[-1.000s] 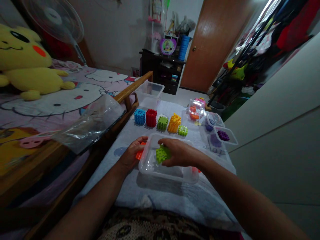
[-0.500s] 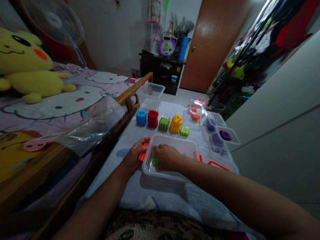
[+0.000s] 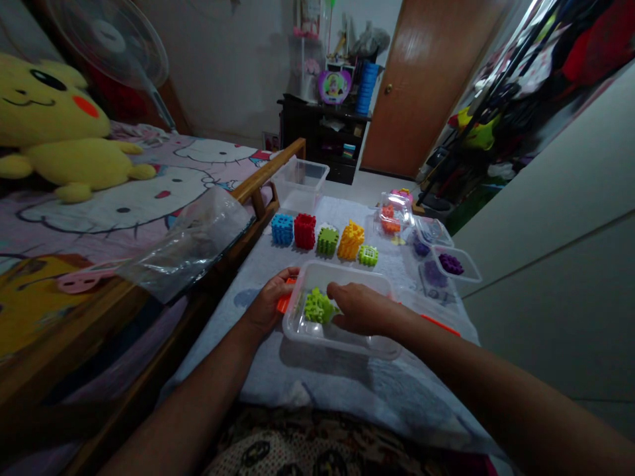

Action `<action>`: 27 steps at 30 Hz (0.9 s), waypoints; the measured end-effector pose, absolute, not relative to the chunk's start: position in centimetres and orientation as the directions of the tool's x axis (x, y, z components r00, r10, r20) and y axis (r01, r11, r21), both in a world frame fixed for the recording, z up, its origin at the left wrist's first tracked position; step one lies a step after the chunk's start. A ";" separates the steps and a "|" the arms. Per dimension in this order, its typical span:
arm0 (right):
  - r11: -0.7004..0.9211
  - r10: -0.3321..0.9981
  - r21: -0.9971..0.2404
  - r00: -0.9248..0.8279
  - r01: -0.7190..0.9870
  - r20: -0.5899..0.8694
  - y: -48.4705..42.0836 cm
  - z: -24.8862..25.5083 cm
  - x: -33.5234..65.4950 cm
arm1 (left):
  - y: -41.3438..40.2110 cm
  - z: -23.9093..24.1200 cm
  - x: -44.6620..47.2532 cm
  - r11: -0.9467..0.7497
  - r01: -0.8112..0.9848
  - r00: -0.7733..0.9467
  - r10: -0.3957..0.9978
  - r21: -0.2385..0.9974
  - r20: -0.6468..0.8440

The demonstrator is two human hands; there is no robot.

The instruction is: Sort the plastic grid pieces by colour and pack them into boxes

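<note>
A clear plastic tub (image 3: 342, 276) sits on the pale cloth in front of me. My left hand (image 3: 268, 304) grips its left end, fingers curled over an orange clip handle (image 3: 284, 301). My right hand (image 3: 360, 307) reaches into the tub, fingers closed around a light green toothed block (image 3: 317, 307) that rests at the tub's left. Beyond the tub stands a row of built cubes: blue (image 3: 282, 229), red (image 3: 304, 231), green (image 3: 327, 240), orange-yellow (image 3: 350, 240) and a small green one (image 3: 368, 255).
Small clear containers with orange (image 3: 389, 221) and purple pieces (image 3: 450, 263) stand at the right. An empty clear tub (image 3: 299, 182) lies at the far end. A wooden bed frame (image 3: 248, 198) with a plastic bag (image 3: 191, 241) runs along the left. A white wall (image 3: 546, 218) bounds the right.
My right hand dipped low into the tub, covering the green block, then drew back right so the block shows again. The left hand stayed on the tub's end.
</note>
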State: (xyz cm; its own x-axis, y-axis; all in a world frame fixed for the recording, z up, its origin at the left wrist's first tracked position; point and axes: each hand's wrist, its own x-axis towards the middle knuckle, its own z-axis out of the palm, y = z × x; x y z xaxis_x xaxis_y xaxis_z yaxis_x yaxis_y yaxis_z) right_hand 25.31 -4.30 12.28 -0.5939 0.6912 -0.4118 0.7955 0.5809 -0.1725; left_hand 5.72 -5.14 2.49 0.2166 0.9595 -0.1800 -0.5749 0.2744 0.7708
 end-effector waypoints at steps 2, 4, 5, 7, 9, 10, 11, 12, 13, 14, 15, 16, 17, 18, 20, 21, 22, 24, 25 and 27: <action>0.605 0.607 -0.192 -0.603 0.773 -0.518 -4.3 12.8 25.5 | -5.1 2.4 5.7 0.277 -0.568 0.212 0.959 0.775 -0.188; 0.645 0.504 -0.214 -0.618 0.734 -0.603 -4.3 12.8 25.4 | -5.1 2.4 5.7 0.277 -0.559 0.205 0.960 0.782 -0.193; 0.662 0.466 -0.221 -0.624 0.716 -0.627 -4.2 12.7 25.2 | -5.1 2.4 5.7 0.277 -0.555 0.205 0.960 0.784 -0.193; 0.686 0.433 -0.230 -0.642 0.690 -0.633 -4.1 12.2 25.0 | -5.1 2.6 5.7 0.276 -0.552 0.205 0.960 0.787 -0.193; 0.700 0.420 -0.244 -0.663 0.671 -0.619 -4.0 11.8 24.9 | -5.2 2.7 5.7 0.273 -0.557 0.205 0.960 0.784 -0.189; 0.703 0.413 -0.254 -0.672 0.664 -0.615 -4.0 11.6 25.0 | -5.2 2.7 5.7 0.273 -0.560 0.207 0.960 0.782 -0.186; 0.706 0.402 -0.266 -0.680 0.657 -0.613 -4.0 11.5 25.0 | -5.2 2.7 5.7 0.271 -0.562 0.208 0.961 0.781 -0.184; 0.709 0.385 -0.280 -0.688 0.647 -0.615 -4.0 11.4 25.1 | -5.2 2.7 5.7 0.270 -0.562 0.210 0.961 0.782 -0.180; 0.712 0.366 -0.295 -0.695 0.637 -0.619 -4.0 11.4 25.1 | -5.1 2.7 5.7 0.267 -0.562 0.212 0.961 0.783 -0.176; 0.714 0.348 -0.311 -0.703 0.627 -0.620 -4.1 11.4 25.1 | -5.1 2.6 5.7 0.266 -0.560 0.213 0.961 0.784 -0.174; 0.715 0.335 -0.323 -0.710 0.620 -0.620 -4.1 11.4 25.1 | -5.1 2.6 5.6 0.265 -0.559 0.213 0.962 0.786 -0.172; 0.715 0.329 -0.332 -0.715 0.615 -0.617 -4.2 11.5 25.1 | -5.1 2.5 5.6 0.263 -0.559 0.212 0.962 0.786 -0.172; 0.714 0.331 -0.337 -0.720 0.614 -0.610 -4.2 11.5 25.1 | -5.0 2.4 5.6 0.263 -0.558 0.212 0.962 0.787 -0.172; 0.712 0.339 -0.338 -0.723 0.615 -0.601 -4.2 11.5 25.1 | -5.0 2.3 5.6 0.264 -0.555 0.212 0.962 0.789 -0.173; 0.709 0.356 -0.339 -0.728 0.619 -0.587 -4.3 11.5 25.1 | -5.0 2.2 5.6 0.266 -0.549 0.212 0.961 0.792 -0.176; 0.709 0.359 -0.339 -0.730 0.619 -0.582 -4.3 11.4 25.1 | -5.0 2.2 5.6 0.267 -0.547 0.212 0.961 0.793 -0.176; 0.709 0.360 -0.341 -0.733 0.617 -0.577 -4.2 11.3 25.1 | -5.0 2.2 5.6 0.267 -0.547 0.211 0.961 0.794 -0.178; 0.711 0.364 -0.347 -0.742 0.612 -0.563 -4.1 11.1 25.1 | -5.0 2.2 5.6 0.268 -0.549 0.208 0.961 0.792 -0.180; 0.711 0.368 -0.352 -0.749 0.609 -0.552 -4.1 10.9 25.1 | -4.9 2.2 5.6 0.268 -0.551 0.207 0.961 0.790 -0.181; 0.707 0.379 -0.363 -0.759 0.607 -0.530 -3.9 10.6 25.1 | -5.0 2.3 5.6 0.268 -0.556 0.205 0.961 0.787 -0.183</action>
State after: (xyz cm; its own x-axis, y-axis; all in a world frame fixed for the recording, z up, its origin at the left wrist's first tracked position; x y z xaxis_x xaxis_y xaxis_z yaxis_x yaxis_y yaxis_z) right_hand 25.12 -3.93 10.55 -0.7586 0.3794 -0.5297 0.6069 0.7073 -0.3625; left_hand 5.62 -4.95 2.29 0.2053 0.9614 -0.1829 -0.5559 0.2684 0.7867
